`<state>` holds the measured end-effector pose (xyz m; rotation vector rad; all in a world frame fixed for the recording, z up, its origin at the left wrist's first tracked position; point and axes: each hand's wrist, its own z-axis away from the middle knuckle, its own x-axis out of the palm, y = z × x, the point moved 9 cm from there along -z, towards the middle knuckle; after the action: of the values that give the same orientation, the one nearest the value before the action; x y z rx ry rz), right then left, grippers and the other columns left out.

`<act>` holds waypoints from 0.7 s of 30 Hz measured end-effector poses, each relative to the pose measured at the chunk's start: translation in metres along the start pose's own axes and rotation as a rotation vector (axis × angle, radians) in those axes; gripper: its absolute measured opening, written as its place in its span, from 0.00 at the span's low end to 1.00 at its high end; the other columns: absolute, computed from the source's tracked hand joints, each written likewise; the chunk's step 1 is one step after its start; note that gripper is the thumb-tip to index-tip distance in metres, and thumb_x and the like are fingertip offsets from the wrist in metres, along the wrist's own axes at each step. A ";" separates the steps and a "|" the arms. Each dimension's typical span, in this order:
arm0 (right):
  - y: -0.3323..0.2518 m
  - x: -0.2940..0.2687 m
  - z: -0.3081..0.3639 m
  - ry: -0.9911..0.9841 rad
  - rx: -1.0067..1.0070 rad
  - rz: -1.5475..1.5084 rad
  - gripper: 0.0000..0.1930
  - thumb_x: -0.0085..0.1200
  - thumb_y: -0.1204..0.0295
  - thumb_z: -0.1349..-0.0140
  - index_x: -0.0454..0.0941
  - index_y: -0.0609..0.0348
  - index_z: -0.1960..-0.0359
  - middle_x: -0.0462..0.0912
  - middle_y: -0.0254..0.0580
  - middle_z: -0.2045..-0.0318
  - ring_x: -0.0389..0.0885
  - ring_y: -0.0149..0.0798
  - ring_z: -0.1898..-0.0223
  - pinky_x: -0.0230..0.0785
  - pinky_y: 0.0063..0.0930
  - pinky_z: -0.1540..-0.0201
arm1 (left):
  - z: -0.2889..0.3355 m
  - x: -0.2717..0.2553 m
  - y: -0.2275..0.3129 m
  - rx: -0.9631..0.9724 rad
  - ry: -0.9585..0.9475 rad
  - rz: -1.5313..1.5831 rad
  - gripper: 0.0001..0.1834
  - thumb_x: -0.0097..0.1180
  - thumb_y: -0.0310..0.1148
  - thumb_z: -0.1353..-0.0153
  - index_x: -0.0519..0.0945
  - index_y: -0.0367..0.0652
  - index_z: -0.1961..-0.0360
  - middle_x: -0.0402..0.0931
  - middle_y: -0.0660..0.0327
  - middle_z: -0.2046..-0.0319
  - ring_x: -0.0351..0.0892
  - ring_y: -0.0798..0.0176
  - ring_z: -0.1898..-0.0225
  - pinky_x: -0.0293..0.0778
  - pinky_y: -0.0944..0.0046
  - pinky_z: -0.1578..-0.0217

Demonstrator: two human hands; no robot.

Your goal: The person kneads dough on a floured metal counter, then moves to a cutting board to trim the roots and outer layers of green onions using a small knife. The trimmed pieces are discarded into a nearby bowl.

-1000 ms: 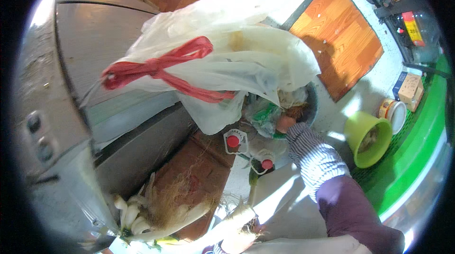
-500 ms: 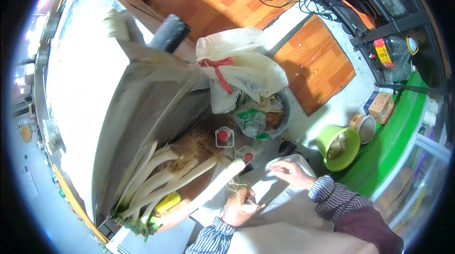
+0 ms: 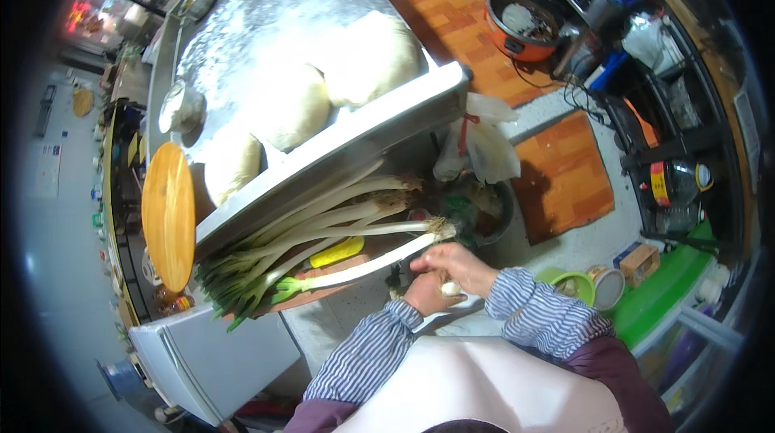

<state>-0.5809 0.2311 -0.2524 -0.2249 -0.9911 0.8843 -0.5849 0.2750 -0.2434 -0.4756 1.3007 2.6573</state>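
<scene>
My left hand (image 3: 429, 294) is closed around a small white bulb (image 3: 450, 288), whose pale rounded end shows beside the thumb; its exact kind is unclear. Just above and touching or nearly touching it, my right hand (image 3: 464, 265) has its fingers bent together; anything between them is hidden. Left of my hands, several leeks (image 3: 355, 227) lie in a pile, with green leaves at the left and rooty white ends at the right. The nearest leek (image 3: 379, 262) has its root end close to my right fingers. A yellow object (image 3: 337, 252) lies among the stalks.
A metal-edged table (image 3: 339, 146) with large dough pieces (image 3: 299, 106) rises beyond the leeks. A bin (image 3: 504, 227) with plastic bags (image 3: 484, 150) stands ahead. To the right are a green bucket (image 3: 577, 284) and a black rack (image 3: 678, 142); a white cabinet (image 3: 218, 360) stands at left.
My right hand has come left from an open, apart pose to meet my left hand, its fingers now bent. The view has shifted, showing more of the tabletop and dough.
</scene>
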 end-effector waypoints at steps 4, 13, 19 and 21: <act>-0.024 -0.044 -0.026 0.242 -0.140 -0.413 0.10 0.45 0.71 0.31 0.73 0.63 0.55 0.79 0.51 0.52 0.79 0.43 0.51 0.73 0.36 0.51 | 0.028 -0.032 -0.019 -0.126 0.239 0.049 0.27 0.71 0.47 0.54 0.75 0.43 0.59 0.79 0.53 0.62 0.80 0.53 0.59 0.75 0.59 0.55; -0.051 -0.078 -0.020 0.409 -0.057 -0.459 0.13 0.50 0.67 0.33 0.66 0.59 0.51 0.74 0.50 0.51 0.75 0.47 0.49 0.72 0.42 0.50 | 0.148 -0.092 -0.009 -0.207 0.541 0.347 0.20 0.71 0.36 0.49 0.71 0.42 0.63 0.76 0.60 0.67 0.77 0.67 0.64 0.74 0.67 0.62; -0.046 -0.010 0.023 0.230 0.066 -0.309 0.10 0.49 0.69 0.32 0.74 0.62 0.54 0.79 0.45 0.60 0.79 0.40 0.58 0.74 0.34 0.55 | 0.295 -0.176 0.063 0.051 0.755 0.795 0.15 0.66 0.31 0.45 0.72 0.43 0.60 0.71 0.68 0.77 0.70 0.75 0.78 0.68 0.74 0.77; -0.051 0.004 0.034 0.227 0.064 -0.291 0.10 0.48 0.70 0.32 0.74 0.62 0.55 0.78 0.45 0.61 0.78 0.39 0.59 0.75 0.33 0.56 | 0.358 -0.201 0.092 0.145 0.946 0.794 0.16 0.64 0.33 0.43 0.71 0.43 0.58 0.67 0.71 0.84 0.62 0.77 0.86 0.61 0.75 0.85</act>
<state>-0.5796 0.1941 -0.2033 -0.1198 -0.7597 0.6084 -0.4985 0.5026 0.0993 -1.6199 2.2990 2.9527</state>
